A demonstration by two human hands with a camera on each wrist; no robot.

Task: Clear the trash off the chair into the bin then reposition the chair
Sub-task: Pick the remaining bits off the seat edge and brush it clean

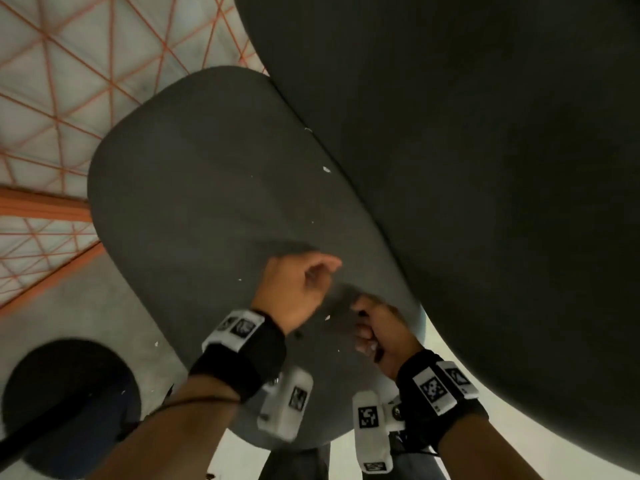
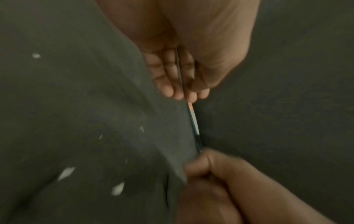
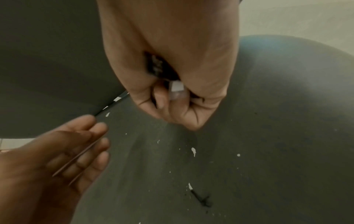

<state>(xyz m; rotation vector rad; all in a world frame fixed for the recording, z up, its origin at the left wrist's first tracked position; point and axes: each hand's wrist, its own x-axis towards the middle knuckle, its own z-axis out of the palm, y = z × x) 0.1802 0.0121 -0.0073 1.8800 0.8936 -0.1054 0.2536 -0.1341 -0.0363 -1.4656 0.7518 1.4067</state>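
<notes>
A dark grey chair seat (image 1: 207,202) fills the middle of the head view, with its backrest (image 1: 485,168) rising at the right. Small white scraps (image 1: 326,169) are scattered over the seat (image 3: 249,136), and a dark stick-like bit (image 3: 201,198) lies among them. My right hand (image 1: 372,336) is clenched over the seat's near right part; it grips a dark wrapper (image 3: 157,66) and a white piece (image 3: 176,86). My left hand (image 1: 311,282) hovers just left of it by the seat-back gap (image 2: 193,121), fingers (image 3: 91,144) loosely straight. A thin line crosses them; I cannot tell what it is.
A round black bin (image 1: 69,393) stands on the floor at the lower left, with a dark bar (image 1: 45,427) slanting across it. Pale floor with an orange line pattern (image 1: 52,81) lies beyond the seat. More white scraps (image 2: 66,173) lie on the seat's near part.
</notes>
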